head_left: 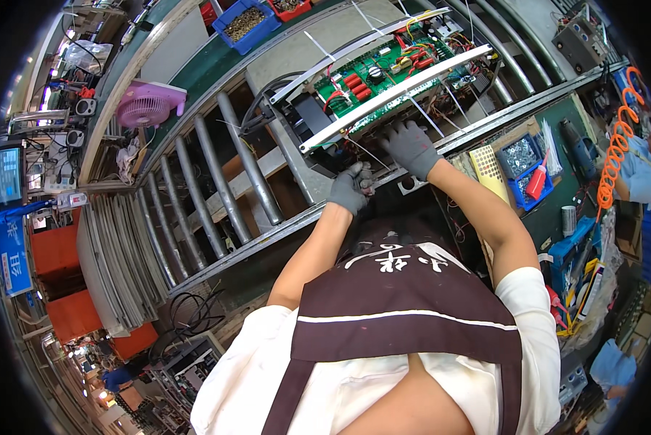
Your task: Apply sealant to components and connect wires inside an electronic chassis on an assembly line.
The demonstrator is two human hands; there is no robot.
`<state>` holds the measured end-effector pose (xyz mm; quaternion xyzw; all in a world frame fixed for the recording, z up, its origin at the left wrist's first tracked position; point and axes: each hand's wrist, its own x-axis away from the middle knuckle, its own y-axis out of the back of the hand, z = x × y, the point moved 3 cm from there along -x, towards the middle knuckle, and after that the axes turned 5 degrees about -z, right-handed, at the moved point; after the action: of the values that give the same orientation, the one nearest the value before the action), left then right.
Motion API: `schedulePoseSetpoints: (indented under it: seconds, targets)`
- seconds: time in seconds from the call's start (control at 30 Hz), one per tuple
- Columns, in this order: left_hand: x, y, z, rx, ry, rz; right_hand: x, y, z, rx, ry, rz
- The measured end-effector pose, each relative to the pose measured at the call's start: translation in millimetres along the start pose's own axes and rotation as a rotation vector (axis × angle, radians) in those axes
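An open electronic unit (383, 80) with a green circuit board, red cylindrical parts and white side rails rests on the roller conveyor in front of me. My left hand (351, 187), in a grey glove, is at the near lower corner of the unit beside a black housing. Its fingers are curled together, and whatever they pinch is too small to make out. Just right of it, my right hand (411, 150), also gloved in grey, reaches into the unit's near side under the white rail. Those fingers are bent inward among dark wiring; their tips are partly hidden.
Metal rollers (209, 185) run off to the left. A pink fan (145, 105) stands beyond them. At right lie a blue bin of screws (520, 158), a red bottle (536, 181), a yellow dotted sheet (489, 172) and a coiled orange hose (615, 156). A blue parts bin (244, 26) sits at the back.
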<state>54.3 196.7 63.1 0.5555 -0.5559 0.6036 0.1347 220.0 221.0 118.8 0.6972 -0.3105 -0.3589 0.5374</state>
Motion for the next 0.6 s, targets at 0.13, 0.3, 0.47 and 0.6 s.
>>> schedulePoseSetpoints:
  seconds: [0.13, 0.3, 0.47, 0.6]
  targets:
    - [2.7, -3.0, 0.4, -0.014, -0.022, -0.040, -1.2, 6.4, 3.8, 0.053, 0.038, -0.022]
    - [1.4, -1.2, -0.4, -0.015, -0.024, -0.016, -12.1, 15.1, 8.7, -0.029, -0.016, 0.038]
    - [2.0, 2.6, -1.5, -0.068, -0.012, 0.095, -8.3, 10.9, 4.5, -0.142, -0.047, -0.105]
    - [33.1, 0.6, 3.9, -0.188, -0.126, 0.186, 19.8, 29.8, 1.4, -0.279, -0.209, 0.047]
